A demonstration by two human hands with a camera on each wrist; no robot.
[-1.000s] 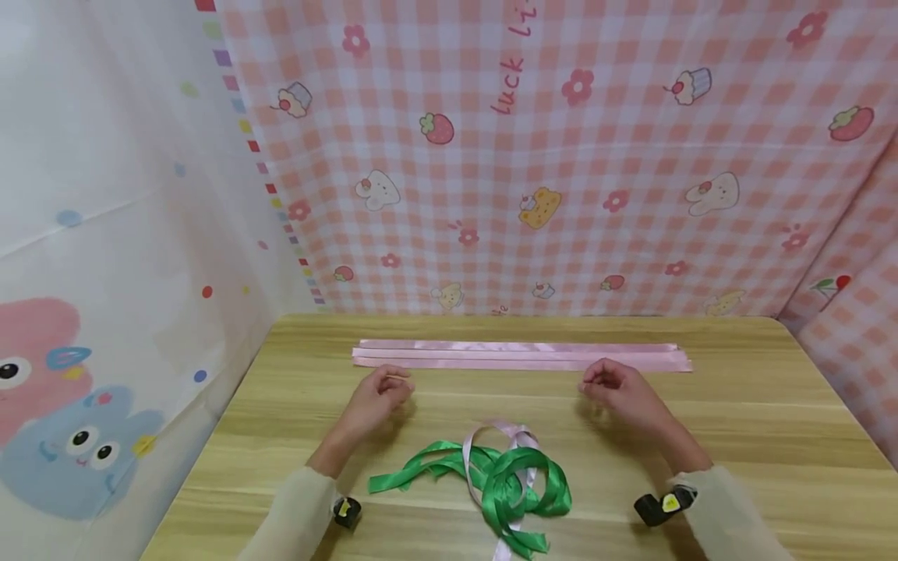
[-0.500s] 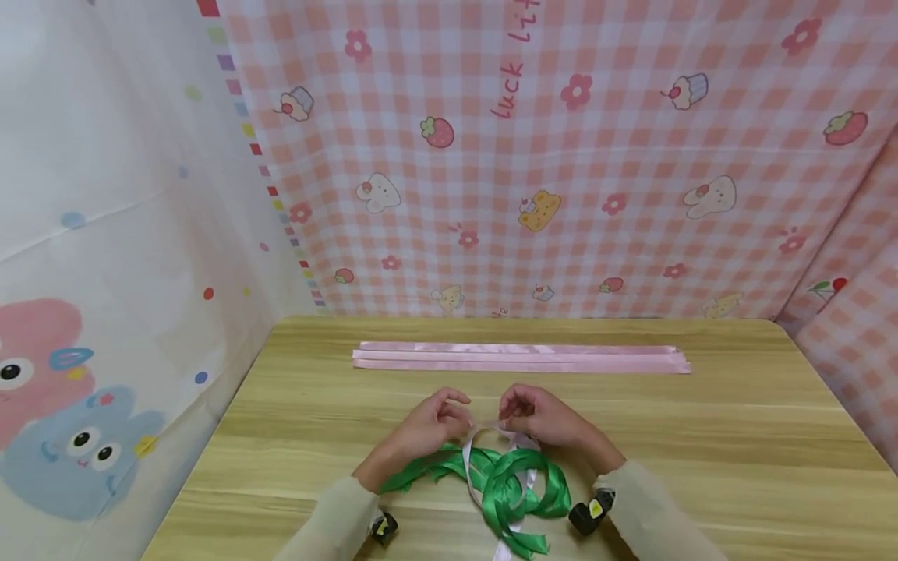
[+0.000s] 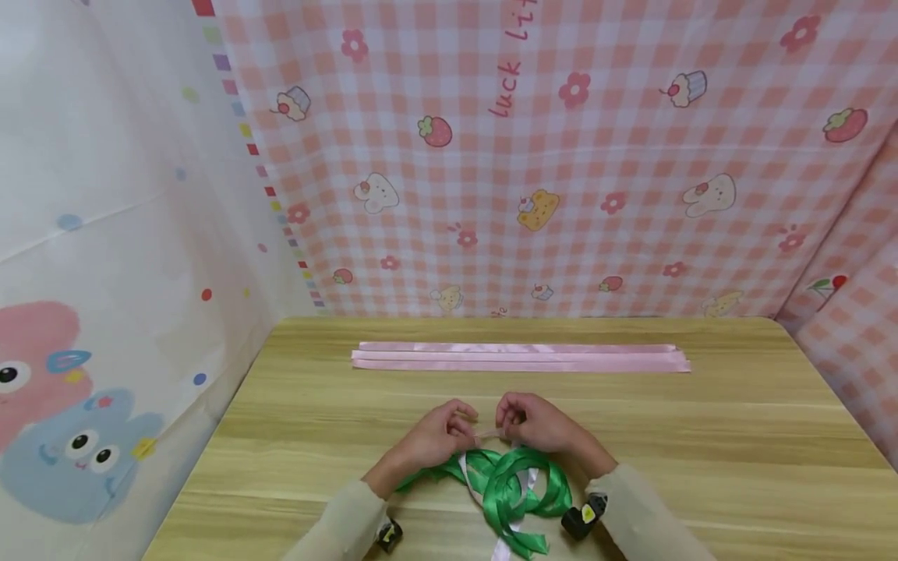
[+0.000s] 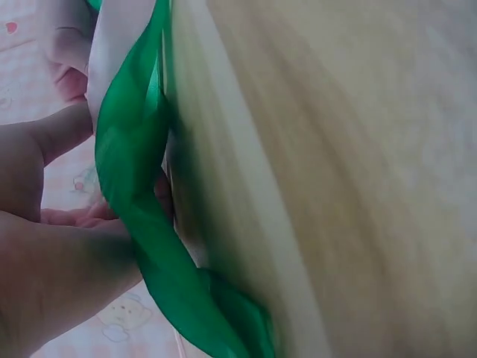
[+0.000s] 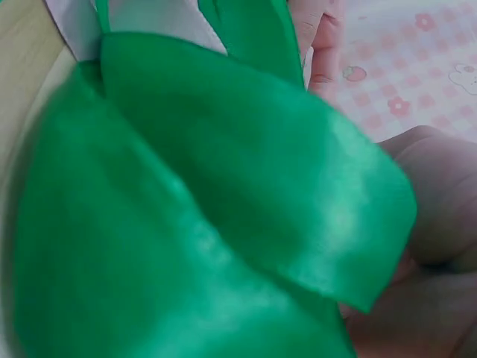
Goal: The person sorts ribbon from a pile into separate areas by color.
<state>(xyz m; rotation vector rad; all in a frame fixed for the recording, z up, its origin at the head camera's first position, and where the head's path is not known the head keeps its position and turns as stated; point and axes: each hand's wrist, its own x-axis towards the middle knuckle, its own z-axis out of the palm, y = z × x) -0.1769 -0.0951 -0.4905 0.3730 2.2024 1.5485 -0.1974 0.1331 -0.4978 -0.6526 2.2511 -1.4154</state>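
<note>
Cream sleeves [image 3: 340, 520]; black wrist cameras [image 3: 579, 520], apparently yellow-marked.

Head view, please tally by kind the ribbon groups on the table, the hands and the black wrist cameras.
Straight row of pink satin ribbon strips: 1
Tangled pile of green and pale pink satin ribbon: 1
Bare hands: 2
Black boxy wrist cameras: 2
Total: 6

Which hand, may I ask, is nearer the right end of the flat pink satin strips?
Right: the right hand is leftward of the strips' end; the left hand, farther leftward.
</note>
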